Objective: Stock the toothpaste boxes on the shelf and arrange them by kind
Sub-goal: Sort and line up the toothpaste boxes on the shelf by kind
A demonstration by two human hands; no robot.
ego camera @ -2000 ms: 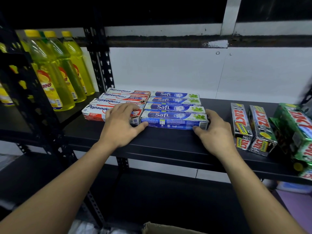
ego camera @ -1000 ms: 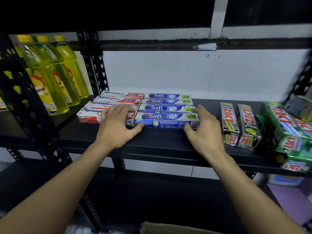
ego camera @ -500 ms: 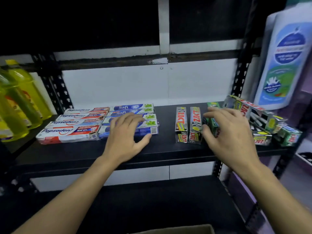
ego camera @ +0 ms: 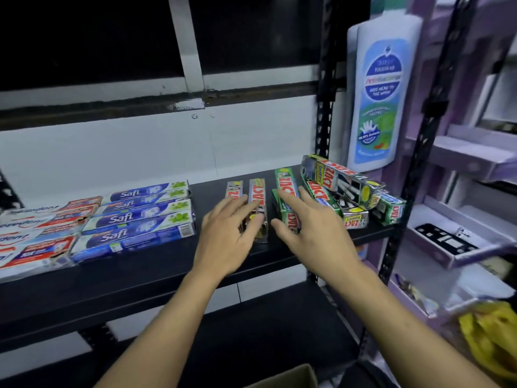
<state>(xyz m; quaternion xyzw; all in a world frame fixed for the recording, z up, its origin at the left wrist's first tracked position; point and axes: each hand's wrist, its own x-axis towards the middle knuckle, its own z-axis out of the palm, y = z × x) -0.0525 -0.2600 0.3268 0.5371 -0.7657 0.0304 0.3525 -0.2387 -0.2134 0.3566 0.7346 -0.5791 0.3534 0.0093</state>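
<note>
On the black shelf [ego camera: 156, 264], red-and-white Pepsodent boxes [ego camera: 36, 236] lie in a row at the left, with blue Safi boxes [ego camera: 140, 217] beside them. Two silver Zact boxes [ego camera: 257, 191] lie side by side in the middle. My left hand [ego camera: 229, 236] rests on their near ends with fingers spread. My right hand [ego camera: 310, 233] lies with straight fingers on a green Zact box [ego camera: 285, 183]. A loose heap of green and silver Zact boxes [ego camera: 341, 186] is piled at the right end.
A large white bottle with a blue label [ego camera: 383, 91] hangs past the black upright [ego camera: 324, 130]. Purple shelving [ego camera: 470, 155] stands to the right. Something yellow [ego camera: 492, 334] lies low right. A cardboard box edge [ego camera: 288, 376] shows at the bottom, below a lower black shelf [ego camera: 251, 331].
My view swung right from the Pepsodent and Safi rows. Both hands left the front Safi box and moved right: the left onto the silver Zact boxes, the right onto a green one.
</note>
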